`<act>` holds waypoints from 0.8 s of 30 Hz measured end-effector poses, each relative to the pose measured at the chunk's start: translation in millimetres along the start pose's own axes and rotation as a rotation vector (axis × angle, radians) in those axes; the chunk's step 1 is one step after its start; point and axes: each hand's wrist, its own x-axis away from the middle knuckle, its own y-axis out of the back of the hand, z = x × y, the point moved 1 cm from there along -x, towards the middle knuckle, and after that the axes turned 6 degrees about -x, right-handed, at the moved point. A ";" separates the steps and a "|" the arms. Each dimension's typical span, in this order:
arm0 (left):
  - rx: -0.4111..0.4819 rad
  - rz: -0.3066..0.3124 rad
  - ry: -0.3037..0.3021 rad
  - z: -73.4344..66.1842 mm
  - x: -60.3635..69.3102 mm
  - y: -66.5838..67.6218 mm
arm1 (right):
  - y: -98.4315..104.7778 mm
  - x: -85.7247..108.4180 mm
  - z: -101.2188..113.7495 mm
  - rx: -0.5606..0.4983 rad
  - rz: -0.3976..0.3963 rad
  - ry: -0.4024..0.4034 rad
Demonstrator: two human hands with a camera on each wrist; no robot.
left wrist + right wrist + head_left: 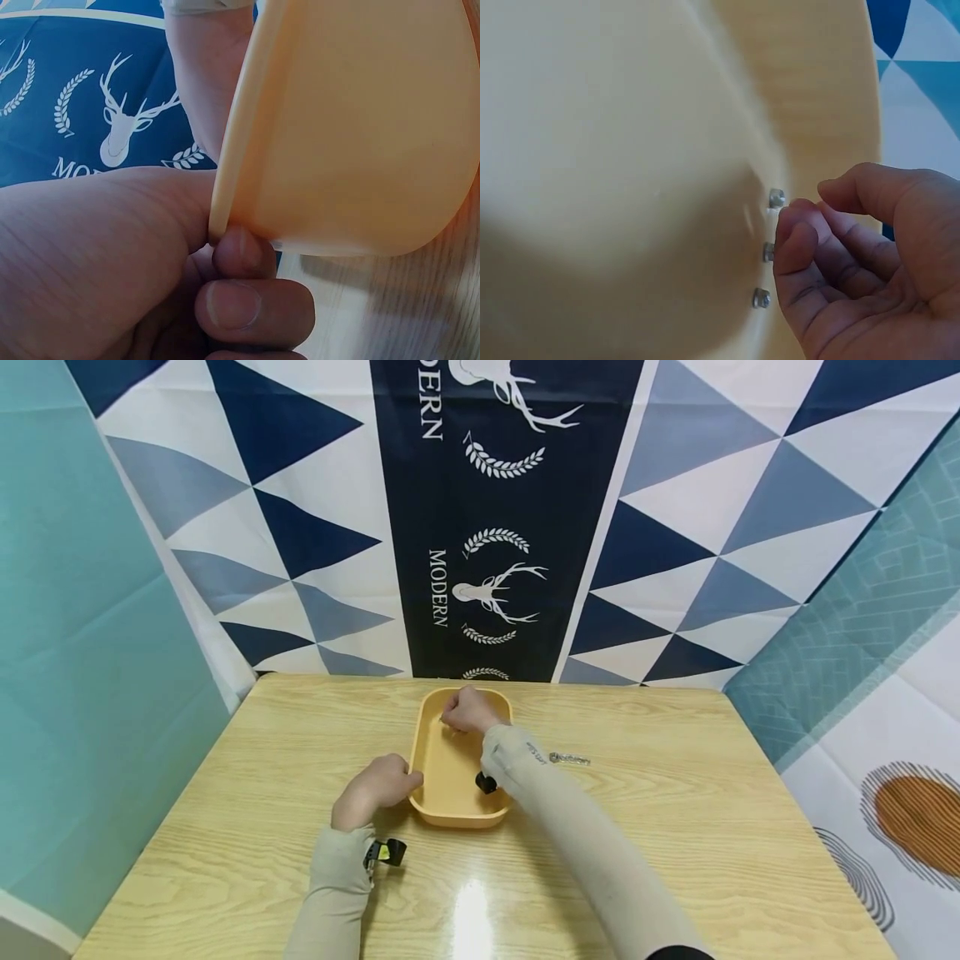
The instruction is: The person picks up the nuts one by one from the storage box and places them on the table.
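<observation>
A yellow-orange plastic basin (453, 777) stands near the table's far edge. My left hand (382, 781) pinches its left rim, thumb on one side and curled fingers on the other, as the left wrist view shows. My right hand (471, 710) is inside the basin at its far end. In the right wrist view its fingers are bent and the thumb stands slightly apart from them, with nothing visible between. Close to those fingertips, small silvery metal nuts (761, 298) sit spaced along the edge of the basin's floor; the fingers partly hide one.
On the wooden table (645, 827), right of the basin, lies a short row of small shiny metal pieces (570, 759), too small to make out. A patterned cloth (487, 527) hangs behind the table's far edge.
</observation>
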 end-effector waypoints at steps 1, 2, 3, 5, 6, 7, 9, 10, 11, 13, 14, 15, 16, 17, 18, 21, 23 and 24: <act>-0.002 -0.001 -0.001 0.1 0.0 0.0 | -1.4 -0.8 0.0 0.006 -0.003 0.000; -0.005 -0.002 -0.002 0.4 -0.1 0.0 | -2.5 -1.7 0.2 0.008 -0.007 0.000; -0.008 -0.003 -0.005 0.5 -0.1 0.0 | -3.7 -2.5 0.1 0.012 -0.009 -0.001; -0.010 -0.004 -0.011 1.0 -0.5 -0.2 | -6.3 -5.2 -0.8 0.023 -0.014 -0.005; -0.010 -0.004 -0.014 1.1 -0.5 -0.2 | -7.5 -6.7 -1.4 0.028 -0.016 -0.007; -0.011 -0.006 -0.018 1.0 -0.7 -0.1 | -8.6 -8.3 -2.1 0.031 -0.018 -0.008; -0.011 -0.008 -0.022 0.9 -1.1 -0.1 | -10.6 -11.5 -3.7 0.036 -0.018 -0.008; -0.010 -0.008 -0.022 0.7 -1.2 -0.1 | -11.3 -12.8 -4.4 0.045 -0.020 -0.005; -0.009 -0.008 -0.021 0.6 -1.5 -0.1 | -11.9 -14.1 -5.1 0.052 -0.022 -0.002; -0.012 -0.009 -0.021 0.3 -1.9 -0.2 | -13.2 -16.6 -6.6 0.066 -0.020 -0.002; -0.011 -0.008 -0.022 0.2 -2.1 -0.3 | -13.7 -17.7 -7.1 0.083 -0.020 -0.002; -0.013 -0.008 -0.022 0.1 -2.5 -0.3 | -14.2 -18.8 -7.7 0.094 -0.017 -0.007; -0.013 -0.006 -0.024 0.0 -2.5 -0.3 | -14.4 -19.7 -8.0 0.114 -0.018 -0.006; -0.014 -0.006 -0.026 0.0 -2.7 -0.2 | -14.9 -20.8 -8.2 0.127 -0.017 -0.008; -0.015 -0.008 -0.029 -0.1 -2.5 0.0 | -15.5 -21.7 -8.5 0.140 -0.015 -0.012; -0.013 -0.011 -0.032 -0.4 -2.0 0.4 | -16.6 -23.2 -8.2 0.164 -0.016 -0.015; -0.011 -0.011 -0.031 -0.5 -1.3 0.6 | -17.6 -23.3 -7.8 0.171 -0.017 -0.016; -0.010 -0.010 -0.028 -0.4 -1.0 0.7 | -18.2 -23.0 -7.6 0.171 -0.015 -0.018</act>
